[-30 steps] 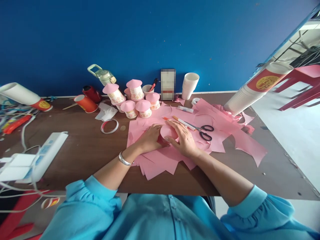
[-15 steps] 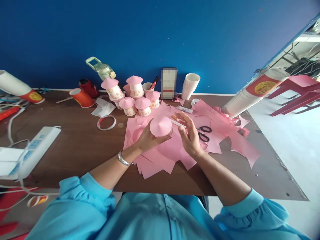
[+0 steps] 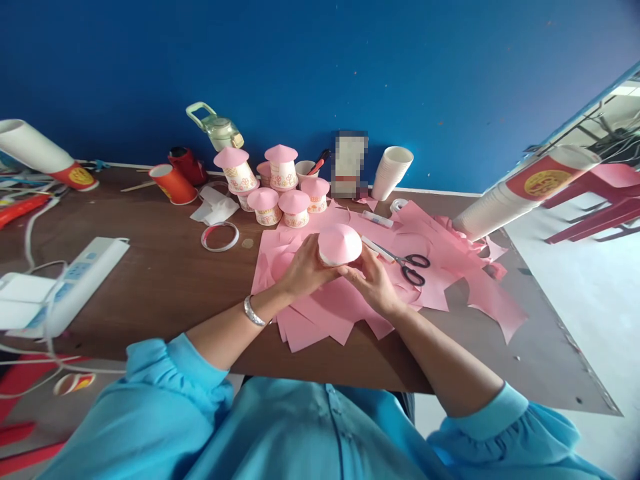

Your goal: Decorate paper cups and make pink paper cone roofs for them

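Blue wall behind, brown tabletop in front of me.

Pink paper sheets, cut and jagged, spread over the middle and right of the tabletop, some overlapping.

Long stack of white paper cups lying on its side at right, end resting on the pink sheets. Shorter upright stack of white cups by the wall.

White power strip at left, cables around it.

Cluster of finished cups with pink cone tops near the wall, just beyond the sheets.

My left hand and my right hand are both closed around one pink cone, fingers cupped under its rim from either side. Cone held just above the sheets, point up and tilted slightly away from me.

Black-handled scissors lie on the pink paper just right of my right hand.

Tape ring flat on the bare wood, left of the sheets.
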### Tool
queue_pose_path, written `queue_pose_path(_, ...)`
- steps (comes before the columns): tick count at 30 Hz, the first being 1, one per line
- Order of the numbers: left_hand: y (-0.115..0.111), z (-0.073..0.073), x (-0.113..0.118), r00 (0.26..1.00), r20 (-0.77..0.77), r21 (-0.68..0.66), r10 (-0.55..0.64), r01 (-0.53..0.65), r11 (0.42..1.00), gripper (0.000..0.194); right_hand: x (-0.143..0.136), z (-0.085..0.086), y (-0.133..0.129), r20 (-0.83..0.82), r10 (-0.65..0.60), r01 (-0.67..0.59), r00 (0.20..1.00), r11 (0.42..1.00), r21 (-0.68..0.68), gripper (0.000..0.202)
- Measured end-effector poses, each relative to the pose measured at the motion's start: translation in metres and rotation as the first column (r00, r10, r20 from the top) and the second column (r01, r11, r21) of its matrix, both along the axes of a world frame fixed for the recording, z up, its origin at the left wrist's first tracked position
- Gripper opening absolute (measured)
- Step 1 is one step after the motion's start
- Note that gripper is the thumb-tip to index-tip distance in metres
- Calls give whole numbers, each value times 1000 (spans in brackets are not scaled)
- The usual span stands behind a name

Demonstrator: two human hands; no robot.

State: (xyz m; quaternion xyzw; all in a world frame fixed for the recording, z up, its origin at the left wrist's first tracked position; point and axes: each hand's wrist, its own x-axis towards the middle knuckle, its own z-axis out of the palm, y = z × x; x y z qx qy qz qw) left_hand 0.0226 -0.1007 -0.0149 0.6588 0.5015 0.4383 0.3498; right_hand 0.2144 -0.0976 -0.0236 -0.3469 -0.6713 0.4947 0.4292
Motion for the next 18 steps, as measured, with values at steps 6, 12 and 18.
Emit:
queue_pose_path(6, 2, -9, 1, 950, 254, -84, -183, 211, 974, 80, 2, 6, 3, -13, -109, 108, 994, 992, -68, 60)
queue_pose_path(12, 5, -12, -2, 829, 506, -162, -239, 363, 918, 84, 12, 7, 13, -134, -111, 102, 985, 992, -76, 62)
queue_pose_path(18, 3, -5, 1, 753, 611, -164, -245, 423, 891, 79, 11, 2, 13, -183, -58, 42, 981, 995, -89, 64)
